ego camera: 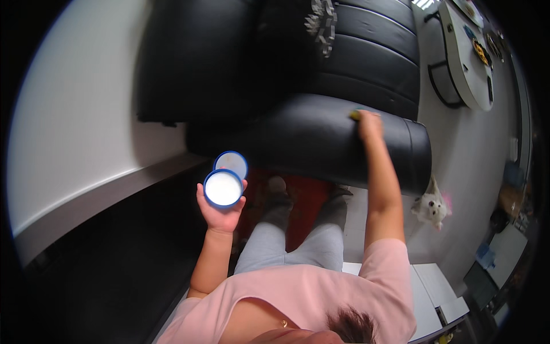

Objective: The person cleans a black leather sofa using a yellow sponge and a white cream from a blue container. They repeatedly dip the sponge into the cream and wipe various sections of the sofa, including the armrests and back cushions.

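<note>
My left hand holds a round blue-rimmed tub filled with a smooth white substance, palm up. A matching round lid is tucked behind the tub, its inside facing up. At the sofa's arm, my right hand grips a small yellow-green sponge against the black upholstery. That sofa arm is padded, looks like leather and has a shiny top. Most of the sponge is hidden by my fingers.
Beyond the arm lie the black sofa seat and back. A small white dog is on the floor at the right. A white table stands at upper right. A red rug lies under my feet; a pale wall is left.
</note>
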A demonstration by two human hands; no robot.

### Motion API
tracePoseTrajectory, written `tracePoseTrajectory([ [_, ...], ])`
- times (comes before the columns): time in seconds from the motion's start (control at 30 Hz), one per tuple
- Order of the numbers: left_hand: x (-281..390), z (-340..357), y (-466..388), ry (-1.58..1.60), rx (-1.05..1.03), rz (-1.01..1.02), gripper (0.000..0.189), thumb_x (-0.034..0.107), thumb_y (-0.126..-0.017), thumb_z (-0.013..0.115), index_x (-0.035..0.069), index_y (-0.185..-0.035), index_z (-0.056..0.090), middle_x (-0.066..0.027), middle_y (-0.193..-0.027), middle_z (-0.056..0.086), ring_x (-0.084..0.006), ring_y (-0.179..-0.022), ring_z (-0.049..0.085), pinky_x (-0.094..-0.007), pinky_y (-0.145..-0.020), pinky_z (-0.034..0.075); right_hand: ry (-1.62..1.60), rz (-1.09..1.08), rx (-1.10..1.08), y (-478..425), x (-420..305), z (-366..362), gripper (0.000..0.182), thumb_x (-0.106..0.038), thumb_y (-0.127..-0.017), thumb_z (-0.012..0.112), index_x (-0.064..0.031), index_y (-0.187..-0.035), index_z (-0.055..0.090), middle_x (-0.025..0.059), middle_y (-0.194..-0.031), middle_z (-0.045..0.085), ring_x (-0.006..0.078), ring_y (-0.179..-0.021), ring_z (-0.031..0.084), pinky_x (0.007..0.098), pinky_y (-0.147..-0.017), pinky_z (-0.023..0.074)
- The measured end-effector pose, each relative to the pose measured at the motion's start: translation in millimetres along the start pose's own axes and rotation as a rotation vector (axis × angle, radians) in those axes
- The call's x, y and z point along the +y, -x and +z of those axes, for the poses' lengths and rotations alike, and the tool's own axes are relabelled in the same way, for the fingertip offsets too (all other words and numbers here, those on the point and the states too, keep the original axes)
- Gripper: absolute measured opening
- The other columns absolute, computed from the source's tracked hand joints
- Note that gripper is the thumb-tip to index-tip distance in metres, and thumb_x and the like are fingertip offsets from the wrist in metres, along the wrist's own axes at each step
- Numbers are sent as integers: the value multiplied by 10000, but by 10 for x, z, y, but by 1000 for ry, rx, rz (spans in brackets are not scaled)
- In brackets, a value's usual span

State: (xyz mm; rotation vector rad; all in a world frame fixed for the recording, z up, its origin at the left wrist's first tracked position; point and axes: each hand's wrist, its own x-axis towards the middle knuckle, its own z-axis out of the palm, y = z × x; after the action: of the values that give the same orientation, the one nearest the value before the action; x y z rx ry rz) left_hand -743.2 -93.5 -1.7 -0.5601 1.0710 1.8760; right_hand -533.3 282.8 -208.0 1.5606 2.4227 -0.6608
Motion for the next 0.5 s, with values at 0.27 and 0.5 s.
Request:
tracePoseTrajectory([
  [0.27, 434, -955, -775, 232, 4, -43, 684, 655, -895, 506, 139, -1343, 532, -136, -1244, 613, -378, -1058, 642, -373, -627, 591, 386, -221, 252, -519, -1921, 1198, 156, -143, -829, 620, -56, -860, 745, 170, -920, 739, 281, -871, 712, 381, -691, 588],
  [0.5, 324, -1223, -1227, 236, -96, -52, 713, 654, -906, 495, 142, -1402, 498, -142, -1247, 618, -377, -1056, 649, -398, -629, 597, 290, -470, 157, -615, -1358, 1112, 422, -64, -921, 474, -95, -1327, 588, 91, -1337, 629, 330, -1222, 579, 412, -1044, 463],
])
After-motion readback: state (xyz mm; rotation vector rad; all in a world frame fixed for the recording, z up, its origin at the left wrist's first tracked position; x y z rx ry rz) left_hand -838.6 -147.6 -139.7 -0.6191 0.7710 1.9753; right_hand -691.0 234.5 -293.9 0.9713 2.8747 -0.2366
